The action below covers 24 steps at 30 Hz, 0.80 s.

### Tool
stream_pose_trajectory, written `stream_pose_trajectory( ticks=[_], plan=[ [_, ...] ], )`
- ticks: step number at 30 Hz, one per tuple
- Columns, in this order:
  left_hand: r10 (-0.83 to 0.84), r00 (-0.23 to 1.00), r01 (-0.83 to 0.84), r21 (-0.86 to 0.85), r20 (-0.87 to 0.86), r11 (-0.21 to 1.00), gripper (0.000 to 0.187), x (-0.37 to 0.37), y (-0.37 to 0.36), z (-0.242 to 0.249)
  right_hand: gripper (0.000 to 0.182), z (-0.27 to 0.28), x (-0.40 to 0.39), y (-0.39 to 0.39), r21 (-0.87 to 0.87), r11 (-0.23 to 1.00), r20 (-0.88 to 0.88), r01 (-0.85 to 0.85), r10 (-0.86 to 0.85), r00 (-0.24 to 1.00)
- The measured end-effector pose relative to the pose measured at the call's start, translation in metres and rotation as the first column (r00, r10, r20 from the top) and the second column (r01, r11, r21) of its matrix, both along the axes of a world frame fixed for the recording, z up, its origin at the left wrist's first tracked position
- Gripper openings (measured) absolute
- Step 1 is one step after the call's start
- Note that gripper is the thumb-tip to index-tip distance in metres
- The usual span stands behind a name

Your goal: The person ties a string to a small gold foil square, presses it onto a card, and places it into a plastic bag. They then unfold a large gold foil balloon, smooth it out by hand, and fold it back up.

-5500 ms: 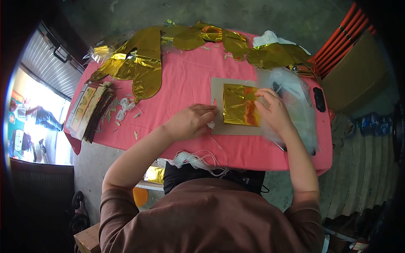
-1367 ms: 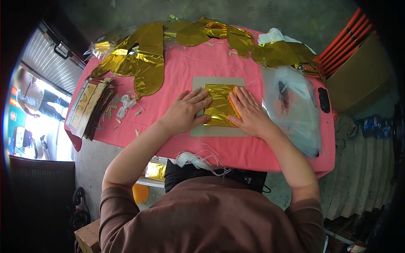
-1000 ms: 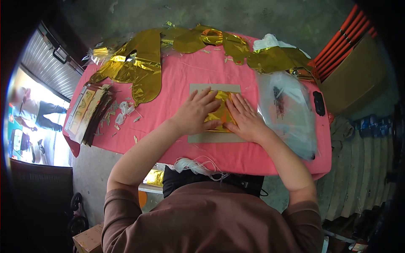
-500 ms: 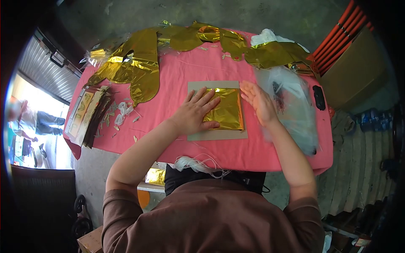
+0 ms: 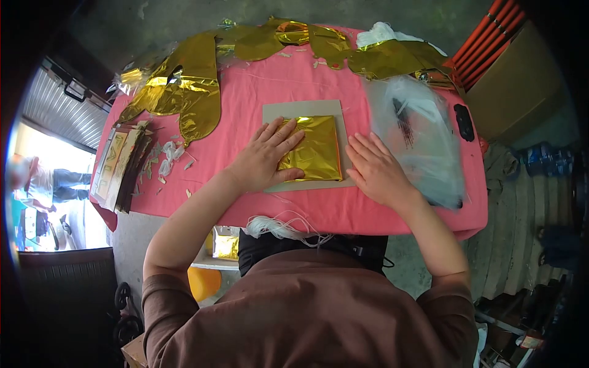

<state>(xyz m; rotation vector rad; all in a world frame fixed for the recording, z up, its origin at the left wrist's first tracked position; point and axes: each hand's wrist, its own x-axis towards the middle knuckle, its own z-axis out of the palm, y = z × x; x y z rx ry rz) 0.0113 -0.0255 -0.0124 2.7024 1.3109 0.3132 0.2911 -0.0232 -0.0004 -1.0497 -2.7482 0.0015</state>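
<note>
A folded square of gold foil (image 5: 320, 149) lies on a grey cardboard sheet (image 5: 300, 109) in the middle of the pink-covered table. My left hand (image 5: 268, 153) rests flat across the foil's left side, fingers spread and pointing up and right. Over the right edge of the cardboard, my right hand (image 5: 375, 164) is held flat, palm down, its fingertips just right of the foil. Neither hand grips anything.
Gold foil balloons (image 5: 196, 86) line the table's far edge. Clear plastic bags (image 5: 423, 147) and a black object (image 5: 463, 122) lie right. A stack of cards (image 5: 123, 162) and paper scraps are left, white string (image 5: 276, 227) at the front. A person (image 5: 43, 184) stands beyond the doorway.
My right hand has turned from edge-on to palm down and moved lower beside the foil. My left hand stays on the foil. The whole view has shifted slightly.
</note>
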Motion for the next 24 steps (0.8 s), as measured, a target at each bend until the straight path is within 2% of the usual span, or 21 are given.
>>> stream_pose_trajectory(
  ticks=[10,13,16,18,19,21,24],
  plan=[
    [0.073,0.997,-0.072,0.019,-0.018,0.997,0.074,0.013,0.002,-0.002,0.048,-0.005,0.001,-0.006,0.032,0.999,-0.002,0.004,-0.004,1.0],
    [0.069,0.997,-0.069,0.019,-0.021,0.997,0.074,0.014,0.004,-0.003,0.041,-0.003,0.001,-0.006,0.056,0.998,-0.017,-0.002,0.003,1.0],
    [0.073,0.997,-0.072,0.055,-0.013,0.996,0.073,0.017,0.005,-0.004,0.032,0.005,0.0,0.0,-0.001,1.0,-0.061,-0.007,0.007,0.998],
    [0.069,0.997,-0.069,0.01,-0.021,0.998,0.074,0.018,0.005,-0.002,0.025,0.011,-0.001,0.009,-0.095,0.995,-0.159,0.014,-0.029,0.987],
    [0.074,0.997,-0.074,0.01,-0.02,0.997,0.074,0.018,0.005,-0.002,0.025,0.011,-0.005,0.012,-0.095,0.995,-0.158,0.009,-0.024,0.987],
    [0.072,0.997,-0.072,0.014,-0.012,0.997,0.074,0.018,0.006,-0.003,0.028,0.011,-0.016,0.018,-0.152,0.988,-0.298,0.031,-0.076,0.951],
    [0.07,0.997,-0.07,0.003,-0.014,0.998,0.074,0.019,0.006,-0.002,0.038,-0.004,-0.041,0.025,-0.094,0.995,-0.345,0.037,-0.068,0.936]
  ],
)
